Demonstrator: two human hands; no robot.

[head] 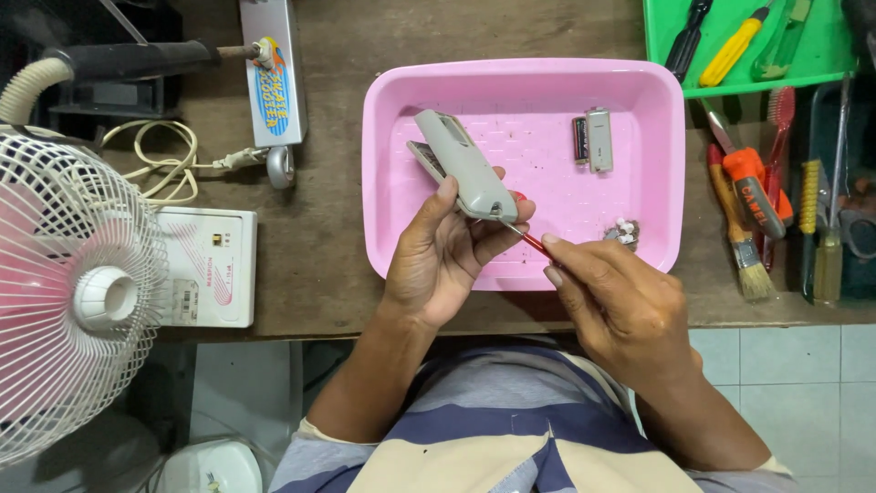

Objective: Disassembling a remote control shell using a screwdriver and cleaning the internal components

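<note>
Two bare hands work over a wooden bench, seen from above. Nearest the viewer, the right hand [620, 297] pinches one thin red-handled screwdriver [532, 241] between thumb and fingertips, closed firmly on it; most of the tool is hidden inside the hand, and only a short length shows, its tip touching the lower end of the remote. The left hand [447, 251] reaches up from below, palm turned inward, thumb and fingers clamped around one grey remote control [464, 164], held tilted above the pink tray [392, 119]. A second darker piece peeks out behind the remote's upper end; what it is cannot be told.

Inside the tray lie one battery [579, 139] beside one small grey cover [599, 139], touching, and a little cluster of tiny parts [625, 233], too small to count.

Right of the tray lie one paintbrush [741, 239] and one orange-handled tool [753, 178]. Farther off, a green tray [812, 68], cut off at the top edge, holds several screwdrivers. At far left stands one white fan [64, 292], partly cut off.
</note>
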